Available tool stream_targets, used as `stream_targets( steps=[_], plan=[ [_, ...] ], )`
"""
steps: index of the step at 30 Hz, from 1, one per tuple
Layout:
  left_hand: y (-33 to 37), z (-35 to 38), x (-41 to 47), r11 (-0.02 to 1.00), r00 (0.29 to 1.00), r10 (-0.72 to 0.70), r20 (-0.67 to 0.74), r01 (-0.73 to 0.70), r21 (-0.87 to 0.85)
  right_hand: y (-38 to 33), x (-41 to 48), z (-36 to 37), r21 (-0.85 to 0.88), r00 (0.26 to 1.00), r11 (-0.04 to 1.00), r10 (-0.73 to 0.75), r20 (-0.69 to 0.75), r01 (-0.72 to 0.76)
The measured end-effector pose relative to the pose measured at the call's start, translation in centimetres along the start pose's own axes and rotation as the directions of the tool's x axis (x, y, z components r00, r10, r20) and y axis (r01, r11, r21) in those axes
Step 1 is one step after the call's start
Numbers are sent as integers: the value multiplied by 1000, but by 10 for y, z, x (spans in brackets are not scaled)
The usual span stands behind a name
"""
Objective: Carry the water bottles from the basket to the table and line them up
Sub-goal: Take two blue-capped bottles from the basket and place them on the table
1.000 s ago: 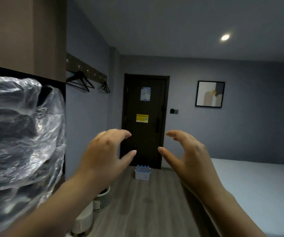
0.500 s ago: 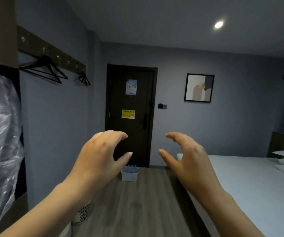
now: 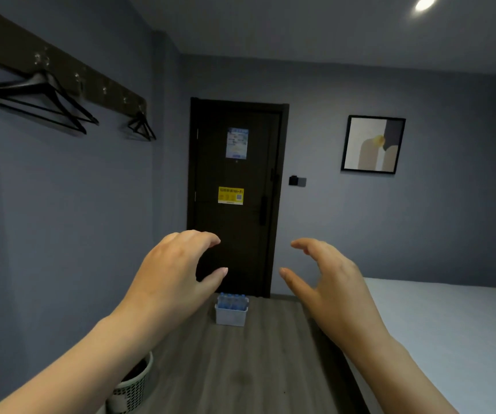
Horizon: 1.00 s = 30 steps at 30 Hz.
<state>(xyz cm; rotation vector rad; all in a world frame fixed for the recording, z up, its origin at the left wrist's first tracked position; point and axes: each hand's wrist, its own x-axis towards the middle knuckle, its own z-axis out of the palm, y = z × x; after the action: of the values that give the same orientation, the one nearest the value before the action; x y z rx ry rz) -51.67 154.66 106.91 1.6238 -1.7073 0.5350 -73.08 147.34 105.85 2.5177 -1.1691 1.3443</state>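
Note:
A small white basket (image 3: 230,315) stands on the wooden floor far ahead, in front of the dark door. Several water bottles (image 3: 232,300) with blue caps stand upright inside it. My left hand (image 3: 171,276) and my right hand (image 3: 327,279) are raised in front of me, well short of the basket. Each has loosely curved fingers and a spread thumb, and each holds nothing. No table is in view.
A bed (image 3: 438,333) with a pale sheet fills the right side. A white mesh waste bin (image 3: 133,386) sits by the left wall. Black hangers (image 3: 37,100) hang from a wall rack. The wooden floor (image 3: 240,363) runs to the door (image 3: 234,198).
The view has moved forward and turned; the plastic-wrapped bundle at the left has left the frame. The basket looks nearer. Both hands keep the same raised pose.

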Motion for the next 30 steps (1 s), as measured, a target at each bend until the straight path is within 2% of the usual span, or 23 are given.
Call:
stream_targets(
  steps=[7,20,30],
  plan=[
    [-47,82,68,1000,999,6,34,-5,-19,55,62,76,-12,999,1000,11,31,-10],
    [-205,224,221,999,998,-9,66,11,-41,131,224,253,-76,994,996,63,86,-56],
    [-281,330,317,997,995,-36,91,42,-66,207,326,356,-88,991,993,88,102,-79]
  ],
)
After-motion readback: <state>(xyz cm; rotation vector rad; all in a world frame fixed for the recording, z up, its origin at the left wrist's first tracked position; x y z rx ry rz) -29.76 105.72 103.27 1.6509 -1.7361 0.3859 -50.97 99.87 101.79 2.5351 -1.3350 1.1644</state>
